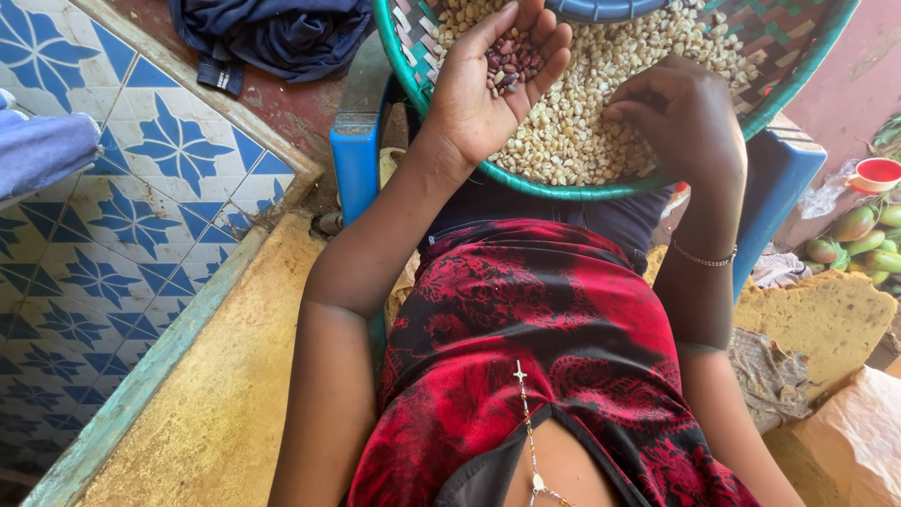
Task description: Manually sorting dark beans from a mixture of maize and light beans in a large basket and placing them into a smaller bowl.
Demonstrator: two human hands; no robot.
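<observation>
Pale, cream-coloured maize kernels point(572, 113) fill a round woven basket with a green rim point(413, 89), which rests on the person's lap toward twelve o'clock in the head view. The left hand point(493, 80) lies palm up over the basket's nine o'clock side, fingers open and gently cupped around a small heap of dark reddish-purple beans point(511, 61). The right hand point(680, 117) sits palm down on the kernels at about three o'clock of the basket, fingers curled in and touching the grain; whether they pinch anything cannot be told. A thin bead bracelet point(704, 260) circles the right wrist. Below the basket, at six o'clock, spreads a red and black patterned dress point(526, 338). Blue and white patterned tiles point(122, 216) cover the wall at nine o'clock, and green mangoes point(859, 239) lie at three o'clock.
</observation>
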